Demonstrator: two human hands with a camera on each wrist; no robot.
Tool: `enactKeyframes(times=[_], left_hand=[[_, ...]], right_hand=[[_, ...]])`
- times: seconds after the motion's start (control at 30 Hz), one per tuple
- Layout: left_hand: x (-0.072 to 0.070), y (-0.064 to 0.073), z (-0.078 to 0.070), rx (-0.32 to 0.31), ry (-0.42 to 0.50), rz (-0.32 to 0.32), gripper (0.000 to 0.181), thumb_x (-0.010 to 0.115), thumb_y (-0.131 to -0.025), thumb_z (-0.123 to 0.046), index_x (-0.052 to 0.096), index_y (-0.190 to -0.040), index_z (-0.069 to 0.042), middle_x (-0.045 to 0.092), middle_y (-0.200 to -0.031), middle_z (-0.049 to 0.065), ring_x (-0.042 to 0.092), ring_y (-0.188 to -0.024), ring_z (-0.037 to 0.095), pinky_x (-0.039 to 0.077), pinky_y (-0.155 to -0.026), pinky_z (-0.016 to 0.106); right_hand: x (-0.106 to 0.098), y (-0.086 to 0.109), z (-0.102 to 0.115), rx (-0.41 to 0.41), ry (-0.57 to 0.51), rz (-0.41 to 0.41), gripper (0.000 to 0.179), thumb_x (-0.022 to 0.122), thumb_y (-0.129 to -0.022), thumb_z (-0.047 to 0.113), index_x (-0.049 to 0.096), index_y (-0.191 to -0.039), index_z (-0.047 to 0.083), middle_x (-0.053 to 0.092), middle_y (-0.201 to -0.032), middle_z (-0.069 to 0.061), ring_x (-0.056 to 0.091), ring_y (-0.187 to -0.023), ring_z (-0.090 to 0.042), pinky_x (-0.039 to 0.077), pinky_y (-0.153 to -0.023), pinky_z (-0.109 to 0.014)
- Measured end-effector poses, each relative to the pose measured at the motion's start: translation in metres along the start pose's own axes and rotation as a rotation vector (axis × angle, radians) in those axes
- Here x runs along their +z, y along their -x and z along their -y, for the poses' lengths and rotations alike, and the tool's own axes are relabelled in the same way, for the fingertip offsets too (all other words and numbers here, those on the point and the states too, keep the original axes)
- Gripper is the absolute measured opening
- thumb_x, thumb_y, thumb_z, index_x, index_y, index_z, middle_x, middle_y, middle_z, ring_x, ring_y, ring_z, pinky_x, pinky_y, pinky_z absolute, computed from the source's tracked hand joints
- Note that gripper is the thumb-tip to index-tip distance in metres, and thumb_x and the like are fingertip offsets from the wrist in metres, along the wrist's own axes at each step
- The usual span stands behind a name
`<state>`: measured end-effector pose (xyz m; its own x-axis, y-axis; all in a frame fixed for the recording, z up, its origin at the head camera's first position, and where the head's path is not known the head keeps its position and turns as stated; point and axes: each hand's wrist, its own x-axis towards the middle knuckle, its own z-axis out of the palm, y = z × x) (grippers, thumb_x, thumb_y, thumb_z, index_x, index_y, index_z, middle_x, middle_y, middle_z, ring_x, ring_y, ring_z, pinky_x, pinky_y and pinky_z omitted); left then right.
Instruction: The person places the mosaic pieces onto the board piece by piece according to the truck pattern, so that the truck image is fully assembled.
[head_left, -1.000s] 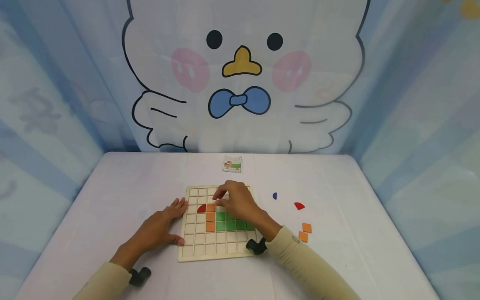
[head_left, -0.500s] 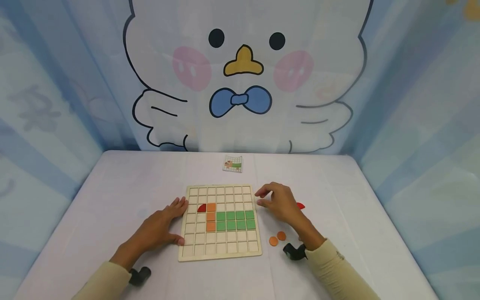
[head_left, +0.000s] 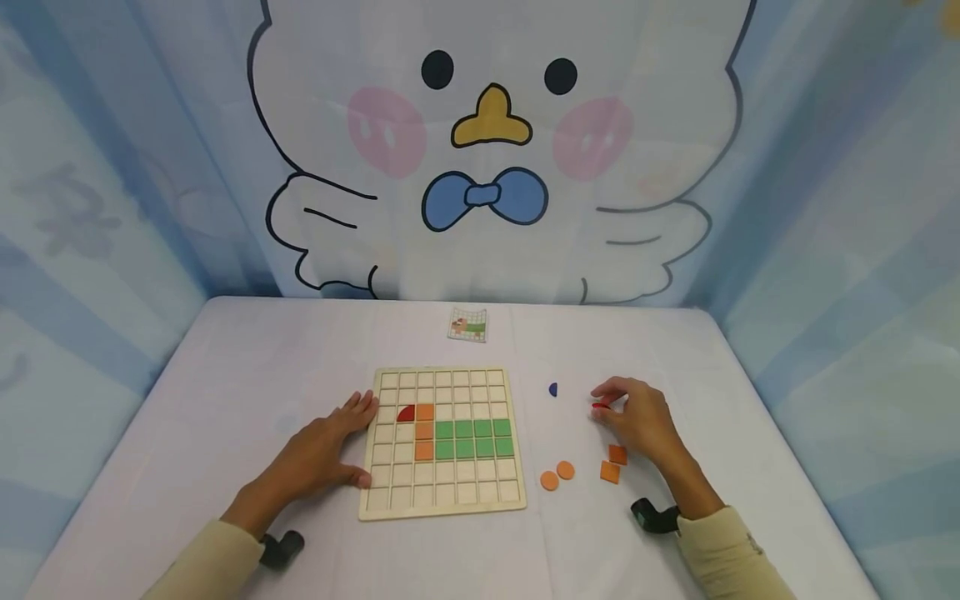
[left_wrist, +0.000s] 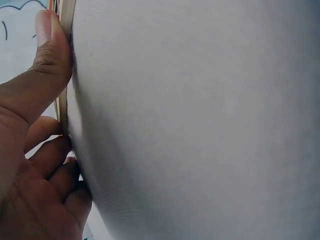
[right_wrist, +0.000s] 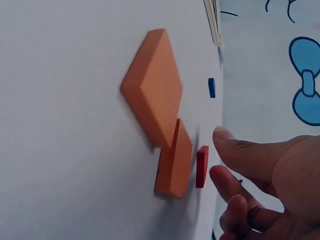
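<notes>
A square wooden grid board (head_left: 444, 497) lies on the table. It bears a red quarter-circle tile (head_left: 407, 413), a column of orange squares (head_left: 424, 431) and two rows of green squares (head_left: 464, 437). My left hand (head_left: 321, 450) rests at the board's left edge, fingers extended, thumb touching the rim. To the right of the board, my right hand (head_left: 643, 421) hovers over a second red tile (right_wrist: 201, 166). Thumb and index finger are parted around this tile; in the right wrist view it appears to lie on the table just off the fingertips.
Two orange discs (head_left: 557, 476) and two orange squares (head_left: 613, 464) lie nearer me than the right hand. A small blue half-circle (head_left: 553, 389) sits between board and hand. Behind the board is a small picture card (head_left: 468, 325). A printed curtain (head_left: 480, 250) encloses the table.
My right hand has moved right from above the board, past the blue half-circle, to the loose red tile. The left hand has stayed at the board's edge. The board's tiles look unchanged.
</notes>
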<state>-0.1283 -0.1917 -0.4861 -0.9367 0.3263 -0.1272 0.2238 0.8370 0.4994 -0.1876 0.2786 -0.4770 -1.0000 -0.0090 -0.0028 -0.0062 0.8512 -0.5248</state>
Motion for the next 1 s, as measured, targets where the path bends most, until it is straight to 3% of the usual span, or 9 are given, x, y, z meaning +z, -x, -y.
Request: enactKeyframes(times=[0.37,0.6,0.77,1.0], left_hand=[[0.0,0.0,0.0,0.002,0.004,-0.012,0.122,0.098,-0.065,-0.037,0.034,-0.165,-0.006,0.028,-0.174,0.013,0.025,-0.163,0.04,0.032,-0.127,0.065],[0.0,0.001,-0.002,-0.004,-0.004,-0.012,0.122,0.098,-0.066,-0.037,0.034,-0.165,-0.007,0.028,-0.174,0.012,0.025,-0.163,0.04,0.032,-0.126,0.067],[0.001,0.001,-0.003,-0.009,-0.005,-0.008,0.122,0.098,-0.066,-0.037,0.034,-0.165,-0.007,0.028,-0.174,0.012,0.025,-0.163,0.04,0.032,-0.126,0.068],[0.001,0.001,-0.002,-0.01,-0.008,-0.006,0.122,0.097,-0.066,-0.038,0.034,-0.166,-0.008,0.028,-0.175,0.012,0.025,-0.163,0.04,0.031,-0.126,0.067]], right_hand=[[-0.001,-0.003,-0.006,0.063,0.078,0.049,0.026,0.086,-0.091,0.021,0.072,-0.11,0.011,0.071,-0.099,-0.011,0.061,-0.091,-0.027,0.049,-0.07,-0.032],[0.002,-0.003,-0.002,0.032,0.009,0.068,0.024,0.088,-0.089,0.017,0.068,-0.102,0.013,0.071,-0.092,-0.007,0.058,-0.08,-0.023,0.046,-0.063,-0.03],[0.007,-0.002,0.012,-0.002,-0.07,0.067,0.017,0.088,-0.088,0.013,0.074,-0.097,0.014,0.069,-0.087,-0.003,0.054,-0.075,-0.021,0.045,-0.059,-0.027],[0.013,-0.001,0.048,-0.097,-0.137,0.096,0.014,0.086,-0.089,0.01,0.08,-0.096,0.019,0.072,-0.089,0.002,0.053,-0.077,-0.021,0.045,-0.064,-0.027]])
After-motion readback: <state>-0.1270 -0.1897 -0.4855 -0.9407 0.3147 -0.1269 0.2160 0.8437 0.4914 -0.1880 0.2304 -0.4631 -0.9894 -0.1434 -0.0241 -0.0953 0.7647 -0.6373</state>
